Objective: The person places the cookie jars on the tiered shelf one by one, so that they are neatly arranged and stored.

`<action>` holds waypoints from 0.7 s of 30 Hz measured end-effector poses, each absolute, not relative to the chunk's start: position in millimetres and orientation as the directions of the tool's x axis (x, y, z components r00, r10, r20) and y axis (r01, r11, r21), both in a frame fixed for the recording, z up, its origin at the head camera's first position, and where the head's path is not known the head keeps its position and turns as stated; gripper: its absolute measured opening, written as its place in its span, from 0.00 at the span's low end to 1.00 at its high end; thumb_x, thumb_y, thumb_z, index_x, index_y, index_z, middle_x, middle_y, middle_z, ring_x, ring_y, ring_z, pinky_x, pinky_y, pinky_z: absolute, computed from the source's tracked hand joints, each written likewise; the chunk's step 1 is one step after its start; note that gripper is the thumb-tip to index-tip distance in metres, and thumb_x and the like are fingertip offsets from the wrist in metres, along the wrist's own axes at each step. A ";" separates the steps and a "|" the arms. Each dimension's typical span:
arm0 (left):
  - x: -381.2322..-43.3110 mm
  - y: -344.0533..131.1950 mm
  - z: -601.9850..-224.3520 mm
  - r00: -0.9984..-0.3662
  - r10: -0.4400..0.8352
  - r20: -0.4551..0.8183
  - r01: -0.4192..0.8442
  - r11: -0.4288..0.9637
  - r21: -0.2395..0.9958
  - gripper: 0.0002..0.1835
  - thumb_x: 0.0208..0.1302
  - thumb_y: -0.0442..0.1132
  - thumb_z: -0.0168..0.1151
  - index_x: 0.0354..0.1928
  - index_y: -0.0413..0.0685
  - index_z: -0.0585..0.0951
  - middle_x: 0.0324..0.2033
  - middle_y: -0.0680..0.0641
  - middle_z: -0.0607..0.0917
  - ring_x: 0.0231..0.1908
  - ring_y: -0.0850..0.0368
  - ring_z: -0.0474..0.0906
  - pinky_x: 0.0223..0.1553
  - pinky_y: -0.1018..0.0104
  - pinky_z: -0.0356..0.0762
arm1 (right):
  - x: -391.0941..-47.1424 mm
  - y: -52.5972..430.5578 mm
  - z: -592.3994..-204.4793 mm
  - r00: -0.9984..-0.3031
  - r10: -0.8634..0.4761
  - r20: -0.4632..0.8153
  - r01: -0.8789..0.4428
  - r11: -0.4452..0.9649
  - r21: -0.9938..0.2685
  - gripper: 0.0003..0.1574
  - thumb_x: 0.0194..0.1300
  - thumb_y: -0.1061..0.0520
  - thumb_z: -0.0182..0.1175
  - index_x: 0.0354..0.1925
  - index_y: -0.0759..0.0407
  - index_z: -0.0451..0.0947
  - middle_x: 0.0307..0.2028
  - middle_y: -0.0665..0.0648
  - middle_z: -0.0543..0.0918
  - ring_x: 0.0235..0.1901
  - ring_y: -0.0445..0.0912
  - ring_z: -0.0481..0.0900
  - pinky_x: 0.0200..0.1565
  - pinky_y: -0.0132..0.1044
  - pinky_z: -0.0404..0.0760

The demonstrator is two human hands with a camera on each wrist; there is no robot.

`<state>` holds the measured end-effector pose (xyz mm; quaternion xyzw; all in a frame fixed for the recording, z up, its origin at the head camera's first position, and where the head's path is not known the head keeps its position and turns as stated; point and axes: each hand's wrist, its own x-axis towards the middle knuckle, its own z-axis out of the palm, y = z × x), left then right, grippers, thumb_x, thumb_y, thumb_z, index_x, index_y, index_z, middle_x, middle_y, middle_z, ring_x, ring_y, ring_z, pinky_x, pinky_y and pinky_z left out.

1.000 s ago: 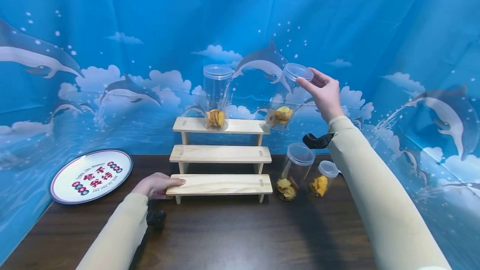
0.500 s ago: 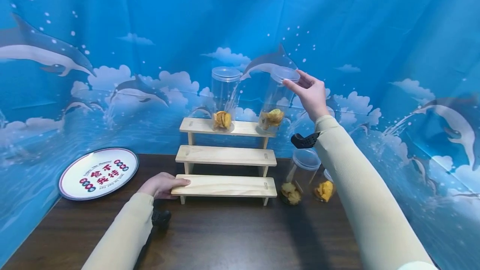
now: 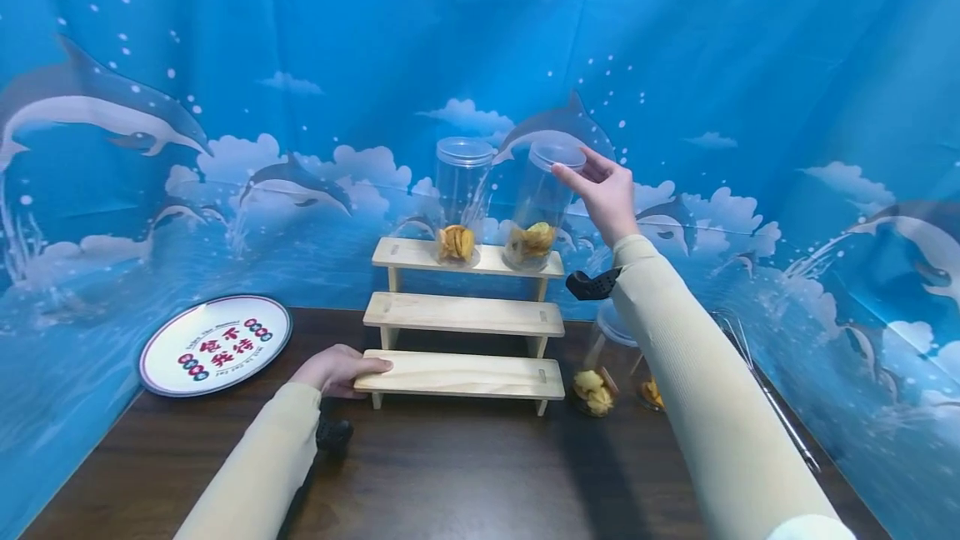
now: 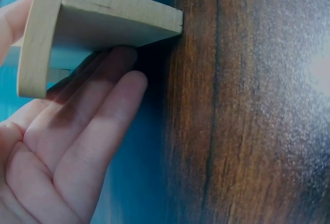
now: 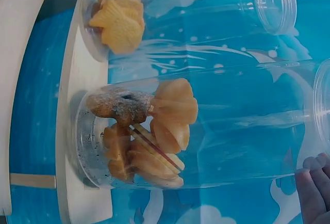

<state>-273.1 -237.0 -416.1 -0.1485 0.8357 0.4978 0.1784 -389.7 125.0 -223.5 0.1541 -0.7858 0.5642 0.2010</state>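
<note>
My right hand [image 3: 609, 194] grips a tall clear plastic jar [image 3: 544, 202] near its lid, thumb in front. The jar stands slightly tilted on the right end of the top shelf of a three-step wooden stand [image 3: 480, 375]. Snack pieces [image 5: 149, 136] lie in its bottom, and its base is right at the shelf in the right wrist view. Left of it stands a matching jar [image 3: 463, 198] with yellow snacks. My left hand [image 3: 339, 370] holds the lowest shelf's left end, thumb on top. Its fingers [image 4: 87, 146] extend underneath, beside the stand's leg [image 4: 121, 20].
On the dark wood table [image 3: 465, 473], another tall jar [image 3: 594, 390] and a smaller jar [image 3: 651, 392] stand right of the stand, partly behind my right sleeve. A metal utensil [image 3: 780, 411] lies at far right. A white plate [image 3: 247, 373] with red lettering is at left.
My right hand has brought the jar leftward and down from the stand's right side onto the top shelf. The left hand keeps its hold. The head view has shifted slightly rightward.
</note>
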 end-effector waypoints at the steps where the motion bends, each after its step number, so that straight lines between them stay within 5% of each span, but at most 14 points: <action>1: -273.2 -236.3 -416.6 -0.893 -0.069 -0.444 -0.424 0.460 0.781 0.35 0.54 0.49 0.69 0.49 0.25 0.69 0.35 0.39 0.77 0.34 0.50 0.78 0.40 0.57 0.83 | -390.0 124.6 -223.9 -0.870 -0.013 0.492 -0.470 0.318 -0.823 0.46 0.55 0.38 0.66 0.67 0.51 0.65 0.63 0.57 0.72 0.63 0.46 0.70 0.64 0.43 0.69; 21: -273.1 -237.1 -418.6 -0.889 -0.083 -0.451 -0.435 0.462 0.773 0.36 0.54 0.50 0.69 0.51 0.26 0.68 0.36 0.38 0.76 0.36 0.50 0.78 0.40 0.58 0.83 | -395.7 112.8 -231.1 -0.870 0.001 0.494 -0.458 0.371 -0.808 0.49 0.54 0.33 0.65 0.68 0.51 0.64 0.63 0.56 0.73 0.62 0.45 0.71 0.62 0.39 0.71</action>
